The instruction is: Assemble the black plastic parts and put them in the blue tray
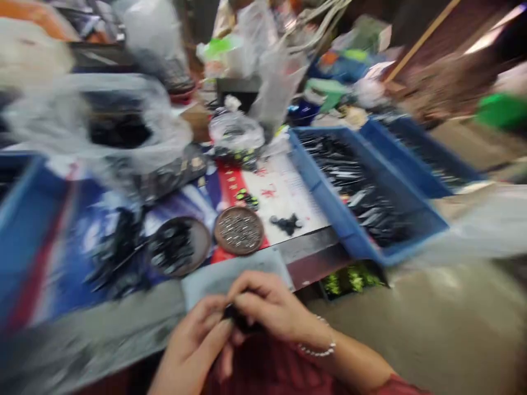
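Both my hands meet at the bottom centre, just in front of the table edge. My left hand (193,345) and my right hand (272,307) are closed together around a small black part (236,318), pinched between the fingers of both. A bead bracelet (319,348) circles my right wrist. Just beyond the hands lies a grey pad (214,277). Behind it stand a round brown dish of small metal pieces (239,230) and a second round dish of black parts (177,247). The picture is blurred by motion.
A blue crate of dark metal parts (362,192) sits at the right, with another blue crate (424,153) behind it. Clear plastic bags (119,120) and clutter fill the back. A loose heap of black parts (111,258) lies at the left, and a few small black pieces (286,224) near the dishes.
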`<state>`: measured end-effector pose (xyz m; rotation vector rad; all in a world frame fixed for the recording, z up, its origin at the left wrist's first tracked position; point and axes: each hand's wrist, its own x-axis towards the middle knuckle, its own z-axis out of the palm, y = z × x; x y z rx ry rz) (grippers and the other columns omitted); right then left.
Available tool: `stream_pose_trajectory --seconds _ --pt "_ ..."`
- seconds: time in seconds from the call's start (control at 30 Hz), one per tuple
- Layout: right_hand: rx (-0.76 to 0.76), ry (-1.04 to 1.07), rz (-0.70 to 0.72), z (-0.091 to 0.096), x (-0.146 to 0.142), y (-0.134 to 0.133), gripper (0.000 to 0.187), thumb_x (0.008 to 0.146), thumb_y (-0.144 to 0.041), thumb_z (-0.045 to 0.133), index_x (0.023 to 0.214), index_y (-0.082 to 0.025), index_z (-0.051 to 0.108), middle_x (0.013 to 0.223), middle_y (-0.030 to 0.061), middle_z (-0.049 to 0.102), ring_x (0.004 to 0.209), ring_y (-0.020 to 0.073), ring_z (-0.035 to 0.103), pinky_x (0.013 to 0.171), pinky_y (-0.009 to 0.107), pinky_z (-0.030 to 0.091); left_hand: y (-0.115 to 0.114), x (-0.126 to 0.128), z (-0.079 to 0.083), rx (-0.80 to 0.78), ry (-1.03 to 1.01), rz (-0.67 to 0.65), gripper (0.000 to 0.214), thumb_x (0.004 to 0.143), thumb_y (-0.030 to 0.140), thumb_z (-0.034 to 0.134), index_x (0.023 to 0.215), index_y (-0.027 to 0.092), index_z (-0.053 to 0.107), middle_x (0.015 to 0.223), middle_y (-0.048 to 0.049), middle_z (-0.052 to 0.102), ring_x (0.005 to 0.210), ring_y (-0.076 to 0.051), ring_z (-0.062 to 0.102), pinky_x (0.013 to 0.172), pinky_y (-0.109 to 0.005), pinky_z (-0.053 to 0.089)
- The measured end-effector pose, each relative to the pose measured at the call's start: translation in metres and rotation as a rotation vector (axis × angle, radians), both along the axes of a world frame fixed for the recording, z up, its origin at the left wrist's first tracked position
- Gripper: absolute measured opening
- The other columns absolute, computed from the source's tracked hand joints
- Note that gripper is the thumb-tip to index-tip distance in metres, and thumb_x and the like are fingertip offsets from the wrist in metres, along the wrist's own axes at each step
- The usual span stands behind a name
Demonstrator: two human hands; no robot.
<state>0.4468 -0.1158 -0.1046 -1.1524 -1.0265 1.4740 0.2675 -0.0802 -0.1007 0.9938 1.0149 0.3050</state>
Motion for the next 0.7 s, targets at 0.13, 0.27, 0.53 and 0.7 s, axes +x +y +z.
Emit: stream_pose_trajectory --seconds 0.13,0.27,0.53,0.7 --pt "-0.041 -0.047 -0.124 -0.010 -0.018 -0.008 0.034 0.096 -0.048 0.059 0.082 -0.017 0.063 0.056 -0.0039 0.052 0.048 0.0091 0.048 0.047 0.018 0.039 -0.007 0.004 0.000 -0.118 -0.126 0.076 0.040 0.083 0.049 0.072 0.104 0.019 0.055 0.070 0.0003 0.070 0.041 -0.008 0.055 0.041 -0.017 0.043" --pt "-0.006 -0.074 -0.183 -0.017 -0.037 -0.016 0.032 0.100 -0.047 0.053 0.084 -0.020 0.060 0.056 -0.0028 0.054 0.046 0.0111 0.050 0.046 0.021 0.039 -0.013 -0.006 -0.004 -0.140 -0.153 0.114 0.039 0.085 0.047 0.071 0.106 0.020 0.051 0.068 0.0025 0.067 0.039 -0.007 0.053 0.039 -0.015 0.041" --pt "-0.018 -0.041 -0.135 -0.015 -0.032 -0.014 0.035 0.099 -0.049 0.054 0.084 -0.019 0.062 0.063 -0.0022 0.053 0.050 0.0108 0.048 0.048 0.021 0.040 -0.012 -0.016 0.006 0.128 -0.017 -0.052 0.033 0.096 0.034 0.060 0.124 0.020 0.052 0.072 0.0004 0.067 0.048 -0.008 0.055 0.050 -0.019 0.047" --pt "0.076 -0.128 -0.216 -0.011 -0.039 -0.019 0.032 0.102 -0.044 0.050 0.084 -0.020 0.062 0.070 -0.0003 0.057 0.052 0.0100 0.047 0.049 0.021 0.037 -0.019 -0.008 0.011 0.027 -0.103 0.108 0.036 0.090 0.040 0.067 0.115 0.020 0.051 0.055 0.0083 0.055 0.041 -0.008 0.051 0.044 -0.016 0.042"
